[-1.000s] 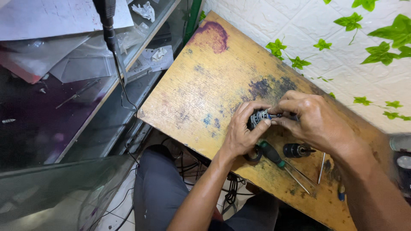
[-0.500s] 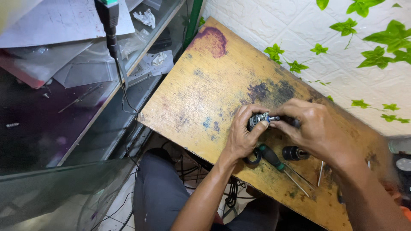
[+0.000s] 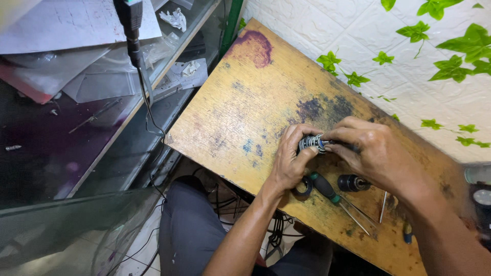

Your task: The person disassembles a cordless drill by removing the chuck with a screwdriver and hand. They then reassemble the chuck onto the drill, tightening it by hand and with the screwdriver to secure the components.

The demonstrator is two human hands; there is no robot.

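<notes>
1. A small round metal part (image 3: pixel 313 143), ringed with shiny wire-like turns, is sitting between the two hands just above the worktop (image 3: pixel 245 107), toward its right half and nearer the wall-side edge than the near edge.
2. The left hand (image 3: pixel 290 161) is curling its fingers (image 3: pixel 296 134) closed around the left side of the part, with the thumb pressing up from below.
3. The right hand (image 3: pixel 376 153) is closing on the part from the right, its fingertips meeting the part's rim and covering a dark stem that is sticking out toward the wall.
4. Just below the left hand, a black ring (image 3: pixel 303 186) is lying flat on the worktop, touching the handle end of a screwdriver (image 3: pixel 327 188) with a black and green grip.
5. The screwdriver's thin shaft is pointing toward the worktop's near right edge, with a second thin metal rod (image 3: pixel 383 207) lying just beside it.
6. A dark cylindrical chuck-like piece (image 3: pixel 353 182) is resting near the right wrist.
7. To the left of the worktop, a glass-topped shelf (image 3: pixel 76 128) is holding loose papers (image 3: pixel 61 25), clear plastic bags and crumpled scraps.
8. A black cable with a plug (image 3: pixel 132 25) is hanging over that shelf.
</notes>
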